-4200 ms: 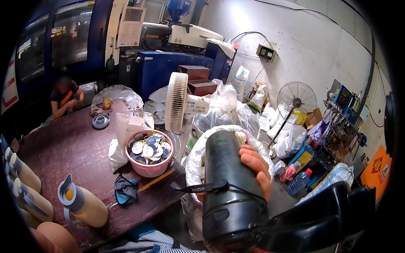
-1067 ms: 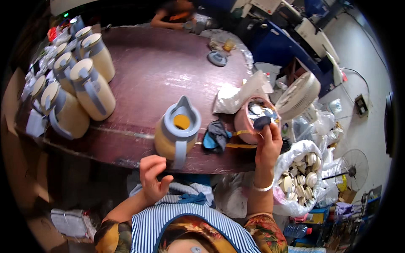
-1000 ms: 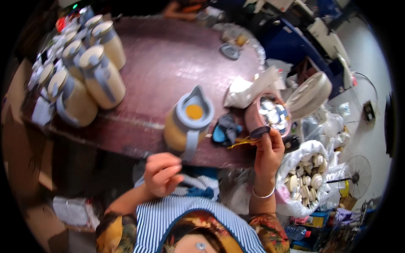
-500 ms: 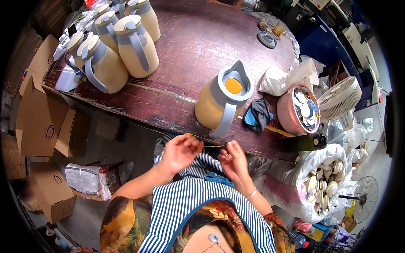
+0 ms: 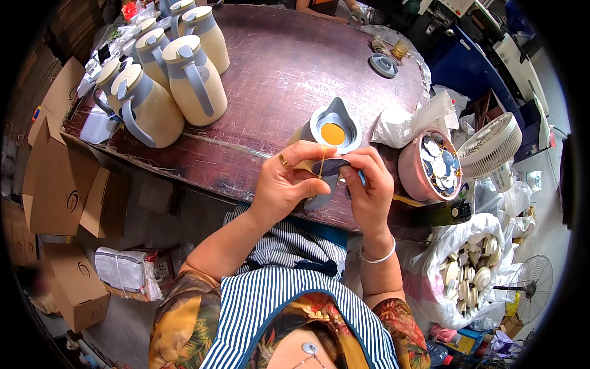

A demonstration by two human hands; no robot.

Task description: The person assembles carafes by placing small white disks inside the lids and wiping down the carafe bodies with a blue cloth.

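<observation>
My left hand (image 5: pixel 289 175) pinches a thin yellow cord (image 5: pixel 323 161), stretched upright between thumb and forefinger. Close against the cord is a dark, flat, rounded piece that looks like a hang tag (image 5: pixel 332 166), with my right hand (image 5: pixel 371 183) gripping its right edge. Both hands are raised in front of a beige and grey thermal jug (image 5: pixel 354 127). Its lid is off and an orange-yellow disc shows inside the mouth. My hands cover most of the jug's body and part of its handle.
Several lidded jugs (image 5: pixel 200 92) stand at the table's left. On the right are a pink bucket (image 5: pixel 413 171) of round tags and cords, a white fan (image 5: pixel 493 140) and a sack (image 5: pixel 430 270) of lids. A grey lid ring (image 5: pixel 383 65) lies farther back; another person's arm (image 5: pixel 322 15) shows beyond.
Both hands have risen from the table's front edge to before the jug. The cord now stands upright in my left fingers, and the dark tag shows in my right.
</observation>
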